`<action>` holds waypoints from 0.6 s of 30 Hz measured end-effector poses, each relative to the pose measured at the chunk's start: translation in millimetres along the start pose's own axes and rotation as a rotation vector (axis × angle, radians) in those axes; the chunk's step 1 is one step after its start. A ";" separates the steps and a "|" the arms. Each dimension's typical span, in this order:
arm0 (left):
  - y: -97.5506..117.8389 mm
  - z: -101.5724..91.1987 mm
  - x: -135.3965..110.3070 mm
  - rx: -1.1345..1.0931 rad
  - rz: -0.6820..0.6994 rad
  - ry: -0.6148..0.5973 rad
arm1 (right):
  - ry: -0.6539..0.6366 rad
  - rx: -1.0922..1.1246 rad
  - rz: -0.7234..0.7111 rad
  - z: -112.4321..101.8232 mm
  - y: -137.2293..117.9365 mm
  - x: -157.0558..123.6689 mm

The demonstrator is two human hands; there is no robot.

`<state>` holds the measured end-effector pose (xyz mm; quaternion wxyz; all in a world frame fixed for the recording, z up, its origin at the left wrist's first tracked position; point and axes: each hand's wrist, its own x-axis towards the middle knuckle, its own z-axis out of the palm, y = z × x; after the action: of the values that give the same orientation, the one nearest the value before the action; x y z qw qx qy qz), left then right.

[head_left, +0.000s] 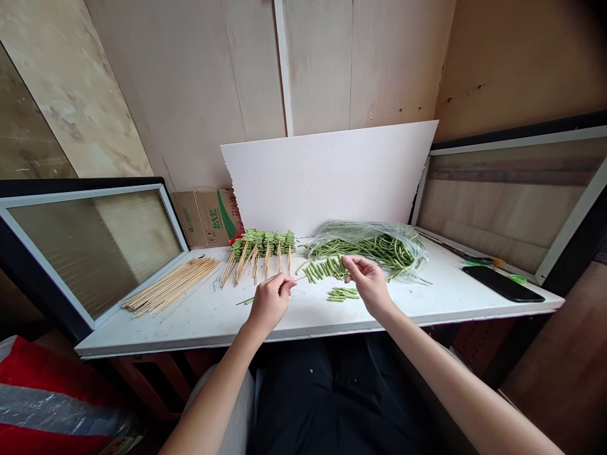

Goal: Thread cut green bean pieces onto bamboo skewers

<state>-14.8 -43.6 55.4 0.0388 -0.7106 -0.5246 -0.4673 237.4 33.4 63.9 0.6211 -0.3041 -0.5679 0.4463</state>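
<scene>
My left hand is closed round the bare end of a bamboo skewer. Along that skewer sits a row of cut green bean pieces, held above the table. At the row's other end, my right hand pinches a bean piece between thumb and fingers, at the skewer's far end. Below it on the table lies a small pile of cut bean pieces. Behind the hands, a clear plastic bag holds long green beans. Several finished bean skewers are stacked at the left back.
Bare skewers lie in a heap on the left of the white table. A black phone rests at the right. A cardboard box and a white board stand at the back, and framed panels flank the table.
</scene>
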 end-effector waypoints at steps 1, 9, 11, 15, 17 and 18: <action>0.5 -3.3 1.8 -0.011 -0.016 -0.030 | 0.011 -0.005 -0.004 -3.8 0.1 3.1; -38.7 -17.3 9.6 -0.168 -0.213 -0.213 | 0.125 -0.031 0.030 -31.9 17.2 25.6; -51.9 -17.6 10.1 -0.132 -0.236 -0.197 | 0.102 -0.042 0.079 -35.2 23.3 27.7; -84.1 -24.8 11.9 0.004 -0.300 -0.073 | 0.049 -0.061 0.180 -43.2 39.5 31.8; -105.9 -31.0 11.1 0.050 -0.347 0.016 | 0.049 -0.100 0.196 -48.2 50.9 34.3; -117.8 -33.8 9.9 0.071 -0.364 0.076 | 0.053 -0.121 0.199 -50.5 57.3 35.4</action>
<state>-127.8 -2.3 30.1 -0.0013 -0.5841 -0.6587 -0.4743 273.2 95.7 20.0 0.5691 -0.4077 -0.5442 0.4624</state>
